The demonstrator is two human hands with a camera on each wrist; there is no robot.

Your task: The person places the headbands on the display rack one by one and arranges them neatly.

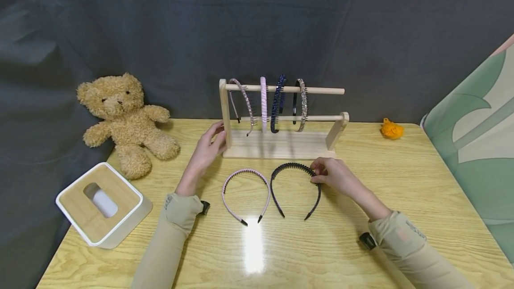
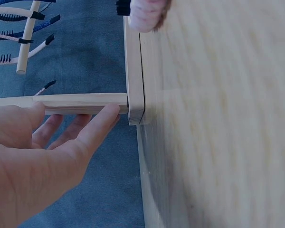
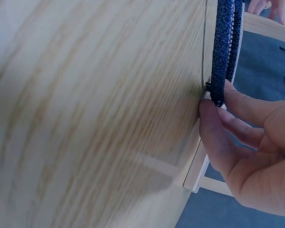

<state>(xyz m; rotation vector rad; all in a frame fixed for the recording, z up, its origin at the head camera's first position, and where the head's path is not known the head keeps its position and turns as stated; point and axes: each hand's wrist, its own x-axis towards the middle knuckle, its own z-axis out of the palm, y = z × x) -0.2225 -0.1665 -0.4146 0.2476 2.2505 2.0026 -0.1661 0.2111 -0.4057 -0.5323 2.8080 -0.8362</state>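
Note:
My left hand [image 1: 205,148] touches the left upright of the wooden headband rack [image 1: 277,148]; in the left wrist view its fingertips [image 2: 111,111] rest against the post. With thumb and fingers, my right hand [image 1: 337,175] pinches the right side of a dark, toothed headband [image 1: 295,165] in front of the rack. In the right wrist view this headband [image 3: 222,47] looks dark blue and glittery. Beside it on the table lies a pink headband [image 1: 246,171], ends toward me. On the rack's upper bar hang several headbands, among them a pink one [image 1: 263,101] and a blue one [image 1: 277,101].
A teddy bear [image 1: 128,124] sits at the back left of the wooden table [image 1: 401,217]. Nearer, at the left edge, stands a white tissue box with a wooden lid [image 1: 76,213]. A small orange bundle [image 1: 391,129] lies at the back right. Behind hangs a dark curtain [image 1: 192,21].

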